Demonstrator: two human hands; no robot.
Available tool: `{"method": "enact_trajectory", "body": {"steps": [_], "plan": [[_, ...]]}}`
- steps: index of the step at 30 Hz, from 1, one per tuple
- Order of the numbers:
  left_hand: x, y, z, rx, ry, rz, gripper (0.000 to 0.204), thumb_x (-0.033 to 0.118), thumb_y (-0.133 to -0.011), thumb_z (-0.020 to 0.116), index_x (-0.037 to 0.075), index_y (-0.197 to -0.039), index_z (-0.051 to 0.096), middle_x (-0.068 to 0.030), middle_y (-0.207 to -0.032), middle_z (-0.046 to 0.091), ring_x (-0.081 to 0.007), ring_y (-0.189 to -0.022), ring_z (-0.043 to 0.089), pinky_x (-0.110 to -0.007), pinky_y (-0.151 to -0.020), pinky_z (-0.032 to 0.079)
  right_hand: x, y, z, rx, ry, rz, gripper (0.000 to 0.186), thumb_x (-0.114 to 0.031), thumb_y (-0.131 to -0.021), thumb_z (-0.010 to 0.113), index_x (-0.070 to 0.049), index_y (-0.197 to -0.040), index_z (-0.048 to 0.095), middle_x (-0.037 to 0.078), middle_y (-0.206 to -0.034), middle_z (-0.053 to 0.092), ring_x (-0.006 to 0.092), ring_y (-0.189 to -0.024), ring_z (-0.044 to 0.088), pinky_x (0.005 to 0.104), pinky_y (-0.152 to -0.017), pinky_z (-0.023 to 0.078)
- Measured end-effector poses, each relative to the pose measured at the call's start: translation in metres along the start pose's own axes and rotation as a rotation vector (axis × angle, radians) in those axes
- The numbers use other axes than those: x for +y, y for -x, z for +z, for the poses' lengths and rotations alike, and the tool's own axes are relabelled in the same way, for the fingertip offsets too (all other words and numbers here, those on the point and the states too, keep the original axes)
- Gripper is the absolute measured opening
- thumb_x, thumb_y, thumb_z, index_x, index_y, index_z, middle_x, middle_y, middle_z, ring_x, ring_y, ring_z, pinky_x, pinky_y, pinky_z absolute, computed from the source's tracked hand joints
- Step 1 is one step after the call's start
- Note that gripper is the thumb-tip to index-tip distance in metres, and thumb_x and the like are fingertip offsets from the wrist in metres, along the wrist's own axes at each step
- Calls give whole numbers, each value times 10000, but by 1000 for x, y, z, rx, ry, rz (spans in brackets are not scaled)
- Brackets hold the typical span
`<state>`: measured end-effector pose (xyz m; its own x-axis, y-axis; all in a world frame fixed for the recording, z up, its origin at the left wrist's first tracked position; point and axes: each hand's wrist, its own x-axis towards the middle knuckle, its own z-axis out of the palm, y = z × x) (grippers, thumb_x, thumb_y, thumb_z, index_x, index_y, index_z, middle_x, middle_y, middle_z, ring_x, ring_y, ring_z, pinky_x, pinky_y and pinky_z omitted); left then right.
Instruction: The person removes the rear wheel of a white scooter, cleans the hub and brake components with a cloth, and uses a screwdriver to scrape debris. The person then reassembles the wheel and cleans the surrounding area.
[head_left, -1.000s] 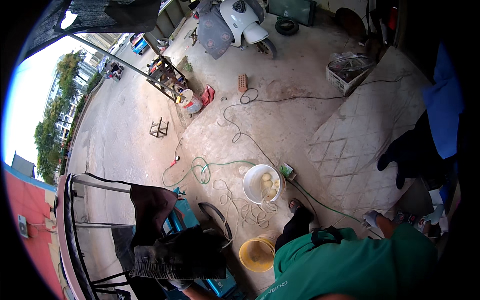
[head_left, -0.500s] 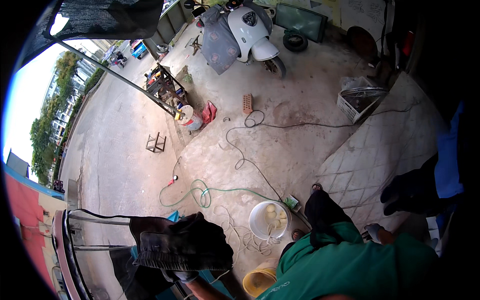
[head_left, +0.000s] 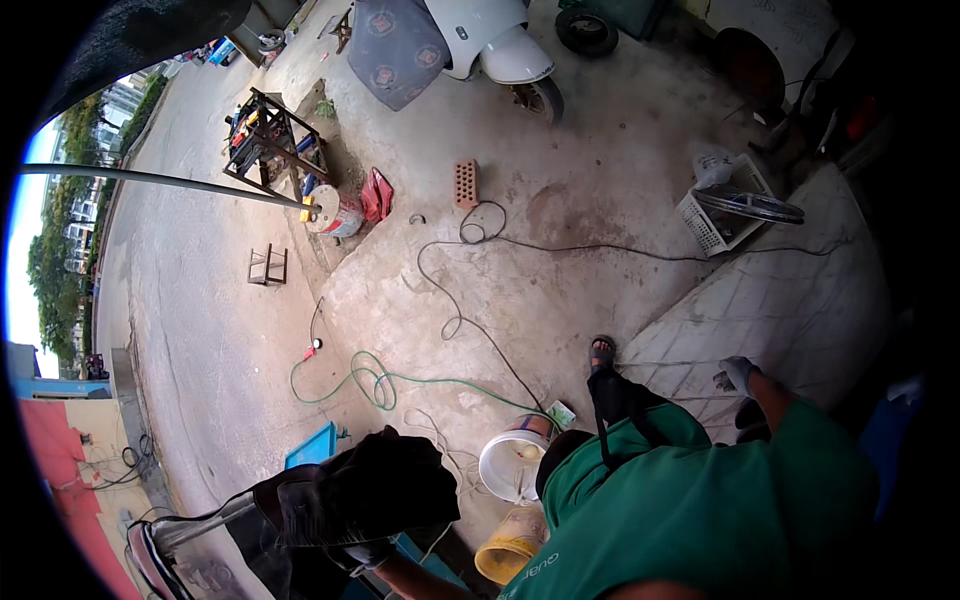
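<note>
My gloved left hand (head_left: 368, 550) is under a dark fabric bundle (head_left: 385, 485) at a canopy frame (head_left: 150, 545) at lower left; its fingers are hidden. My gloved right hand (head_left: 736, 374) hangs at the right over the paving (head_left: 680, 390), fingers curled; what they hold, if anything, is too small to make out. My sandalled foot (head_left: 602, 352) is forward of my green-clothed body. Just left of me stand a white bucket (head_left: 492, 465) with pale round items in it and a yellow bucket (head_left: 500, 555).
Green hose (head_left: 380, 385), dark cable (head_left: 455, 290) and pale rope (head_left: 440, 430) cross the concrete. Ahead are a scooter (head_left: 470, 40), tire (head_left: 585, 30), brick (head_left: 466, 183), crate (head_left: 715, 220), metal tool stand (head_left: 275, 140) and small stool (head_left: 268, 265). A road runs along the left.
My view has shifted. My foot has stepped forward, and my right hand has moved up the picture. The blue-and-black shape at the right edge has mostly dropped out of view.
</note>
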<state>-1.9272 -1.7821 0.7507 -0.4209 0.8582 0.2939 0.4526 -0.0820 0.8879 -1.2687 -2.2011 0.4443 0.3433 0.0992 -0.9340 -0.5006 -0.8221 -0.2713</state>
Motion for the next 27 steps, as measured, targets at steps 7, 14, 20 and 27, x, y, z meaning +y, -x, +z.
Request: {"method": "enact_trajectory", "body": {"steps": [7,14,20,27], "plan": [[1,-64,74,66,-12,-10,417,358,-941,688,67,-1228,609,-97,-1124,664,-254,-1000,634,-375,-876,540,-274,-48,64,-98,161,-199,371,-307,-1038,466,-53,-1305,504,163,-1087,708,230,-804,700,376,-649,534],[-52,-168,172,81,19,7,431,369,-943,687,71,-1244,605,-94,-1133,663,-249,-1005,634,-370,-878,541,-469,-46,234,-238,287,-330,370,-295,-1039,506,-59,-1323,506,139,-1073,708,189,-767,693,345,-651,544],[-77,-317,264,-4,50,106,444,379,-945,685,75,-1258,602,-91,-1140,663,-245,-1009,634,-366,-880,542,-533,-72,304,-222,251,-252,386,-312,-1038,499,-54,-1324,515,154,-1152,706,231,-827,709,363,-668,546],[-86,-459,389,-205,121,180,458,390,-947,684,80,-1273,598,-88,-1149,662,-241,-1013,633,-361,-882,544,-557,-70,330,-150,376,58,392,-308,-1036,463,-43,-1308,559,176,-1160,718,285,-857,721,399,-662,562]]}}
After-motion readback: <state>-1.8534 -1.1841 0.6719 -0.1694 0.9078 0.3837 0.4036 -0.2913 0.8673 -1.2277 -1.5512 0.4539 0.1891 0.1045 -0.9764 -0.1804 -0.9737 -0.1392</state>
